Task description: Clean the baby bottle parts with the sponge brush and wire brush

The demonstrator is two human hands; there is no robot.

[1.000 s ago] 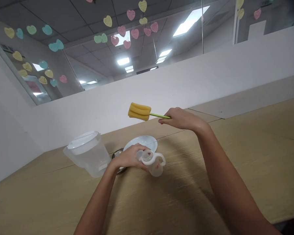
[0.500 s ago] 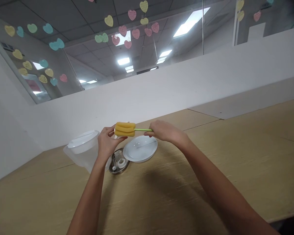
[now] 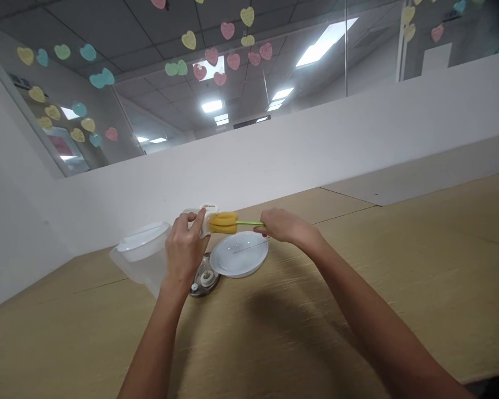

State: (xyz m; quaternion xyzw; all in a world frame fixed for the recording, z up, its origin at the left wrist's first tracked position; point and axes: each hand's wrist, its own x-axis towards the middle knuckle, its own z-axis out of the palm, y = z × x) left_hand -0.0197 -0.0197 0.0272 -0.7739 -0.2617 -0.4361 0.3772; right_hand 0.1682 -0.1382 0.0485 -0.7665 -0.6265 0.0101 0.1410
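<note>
- The bottle [image 3: 205, 228] is in the air above the far part of the surface [image 3: 316, 332], lying roughly sideways, its mouth toward the brush [image 3: 249, 223].
- The left hand [image 3: 186, 241] wraps around the bottle, fingers over its side; the right hand [image 3: 281, 224] pinches the green stick of the brush near its far end.
- The yellow sponge head [image 3: 223, 223] sits at the bottle's mouth, most of it in view.
- The bottle looks light and fairly stiff, likely slippery if wet; its body or the white handle [image 3: 209, 206] seems the best hold.
- The sponge head should be soft and squeeze easily; the thin stick may bend, so a grip nearer the sponge would steady it.
- Below stand a pale bowl [image 3: 243, 263] and, just beside it, a metal tray holding a white ring [image 3: 208, 279] and other small parts; a lidded jug [image 3: 143, 255] is to the left.
- The left hand hides much of the bottle and covers part of the jug. How far the sponge goes in is hard to tell, and 1 thin line across the bowl is unclear.
</note>
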